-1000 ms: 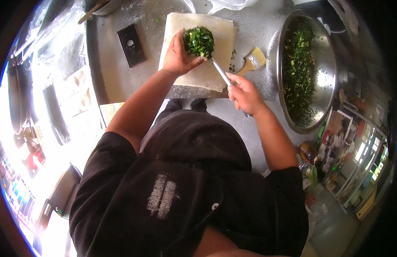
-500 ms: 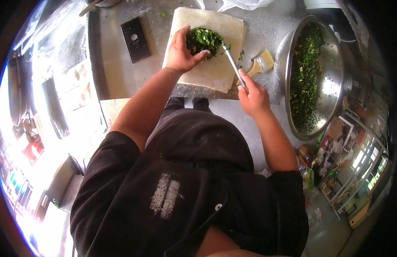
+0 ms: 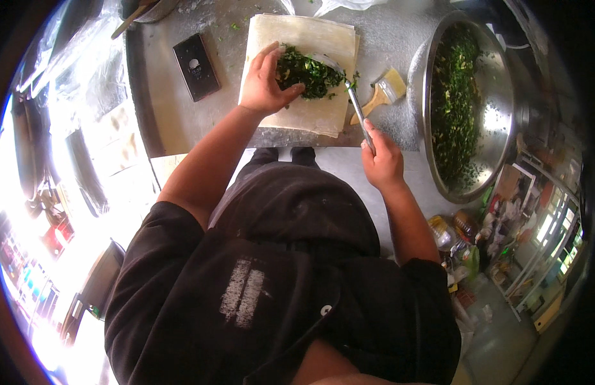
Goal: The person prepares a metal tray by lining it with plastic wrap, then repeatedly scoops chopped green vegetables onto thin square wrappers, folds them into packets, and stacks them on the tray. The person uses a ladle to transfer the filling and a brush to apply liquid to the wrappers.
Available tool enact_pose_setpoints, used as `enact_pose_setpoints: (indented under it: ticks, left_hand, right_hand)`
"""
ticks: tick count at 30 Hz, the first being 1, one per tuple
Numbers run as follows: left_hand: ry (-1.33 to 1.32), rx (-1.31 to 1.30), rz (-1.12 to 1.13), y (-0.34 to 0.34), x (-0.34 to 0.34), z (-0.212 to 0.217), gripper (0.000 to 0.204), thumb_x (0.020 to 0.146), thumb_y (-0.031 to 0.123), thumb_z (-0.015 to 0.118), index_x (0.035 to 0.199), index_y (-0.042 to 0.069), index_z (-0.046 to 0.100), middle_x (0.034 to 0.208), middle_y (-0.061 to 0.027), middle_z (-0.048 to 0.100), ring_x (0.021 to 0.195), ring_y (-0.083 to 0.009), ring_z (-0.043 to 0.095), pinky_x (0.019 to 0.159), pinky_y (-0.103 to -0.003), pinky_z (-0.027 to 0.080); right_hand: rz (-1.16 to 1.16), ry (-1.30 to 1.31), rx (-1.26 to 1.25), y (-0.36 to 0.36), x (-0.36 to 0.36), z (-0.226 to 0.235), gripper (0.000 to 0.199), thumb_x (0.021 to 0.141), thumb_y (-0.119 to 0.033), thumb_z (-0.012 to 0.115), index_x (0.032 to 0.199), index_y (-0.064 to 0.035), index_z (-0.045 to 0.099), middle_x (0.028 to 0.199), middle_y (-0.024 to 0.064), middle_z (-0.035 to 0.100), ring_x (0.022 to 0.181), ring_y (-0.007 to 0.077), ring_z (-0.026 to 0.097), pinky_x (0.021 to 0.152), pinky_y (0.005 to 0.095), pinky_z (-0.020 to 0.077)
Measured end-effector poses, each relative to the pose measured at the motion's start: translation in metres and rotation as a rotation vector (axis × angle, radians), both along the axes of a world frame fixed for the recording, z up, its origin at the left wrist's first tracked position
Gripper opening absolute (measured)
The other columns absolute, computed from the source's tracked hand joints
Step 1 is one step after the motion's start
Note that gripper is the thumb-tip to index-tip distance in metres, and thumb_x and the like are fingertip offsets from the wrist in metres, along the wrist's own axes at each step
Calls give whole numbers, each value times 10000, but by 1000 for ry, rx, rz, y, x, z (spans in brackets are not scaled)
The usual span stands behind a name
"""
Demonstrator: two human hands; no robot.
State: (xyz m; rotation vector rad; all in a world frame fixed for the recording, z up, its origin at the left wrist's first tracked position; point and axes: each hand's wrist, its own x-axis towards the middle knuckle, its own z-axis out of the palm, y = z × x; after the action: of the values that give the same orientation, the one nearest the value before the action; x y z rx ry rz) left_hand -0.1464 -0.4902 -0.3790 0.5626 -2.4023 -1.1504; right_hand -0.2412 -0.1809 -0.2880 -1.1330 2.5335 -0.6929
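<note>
A heap of chopped dark greens lies on the top of a stack of pale, thin square sheets, which look like dough wrappers. My left hand curves around the heap's left side, thumb and fingers apart, fingertips touching the greens. In my right hand is the handle of a long metal spoon, held closed in my fingers. The spoon's curved head rests at the far right of the heap, partly hidden by greens. A few bits cling near where handle and head meet.
A large steel bowl of chopped greens stands tilted in view at the right. Between it and the stack lies a wide wooden-handled brush. A dark phone is on the metal table at left; a pot stands beyond.
The greens have spread lower and wider over the top sheet. The spoon's head has turned so its curved edge shows, and my right hand has drawn slightly nearer to me.
</note>
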Motion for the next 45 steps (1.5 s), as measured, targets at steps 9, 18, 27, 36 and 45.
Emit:
enact_pose_setpoints:
  ticks: [9, 18, 27, 36, 45]
  left_hand:
    - [-150, 151, 119, -2, 12, 15, 1008, 730, 337, 897, 1512, 0, 357, 1481, -248, 476, 1368, -411, 487, 1140, -455, 426]
    - [-162, 331, 156, -2, 17, 10, 1071, 733, 351, 901, 1533, -52, 313, 1485, -288, 473, 1406, -405, 459, 1181, -443, 374]
    - [-133, 411, 136, 1, 15, 13, 1072, 738, 347, 894, 1536, -68, 310, 1503, -293, 462, 1411, -397, 464, 1190, -424, 369]
    - [-163, 418, 140, 5, 17, 23, 1004, 777, 284, 876, 1543, -44, 316, 1505, -268, 478, 1408, -370, 481, 1187, -423, 381]
    - [-174, 313, 159, 4, 22, 26, 995, 779, 291, 877, 1542, -31, 325, 1465, -264, 515, 1367, -362, 520, 1168, -418, 402]
  right_hand:
    - [-24, 50, -90, -1, 2, -4, 480, 886, -29, 669, 1363, -54, 624, 1136, 200, 716, 979, 354, 721, 855, 409, 573]
    - [-44, -9, -153, -27, 3, 32, 435, 929, -23, 649, 1360, 20, 607, 1146, 181, 738, 969, 261, 737, 867, 360, 576]
    - [-169, -1095, -77, -50, -16, 59, 513, 1021, -111, 522, 1520, -23, 445, 904, 110, 679, 515, 99, 522, 488, 237, 445]
    - [-135, -1268, -32, -49, -8, 39, 538, 995, -134, 549, 1519, -52, 463, 879, 100, 673, 503, 113, 532, 480, 257, 455]
    - [-101, -262, 8, -50, -9, 51, 500, 949, -73, 599, 1447, -91, 561, 955, 157, 728, 826, 269, 716, 758, 400, 572]
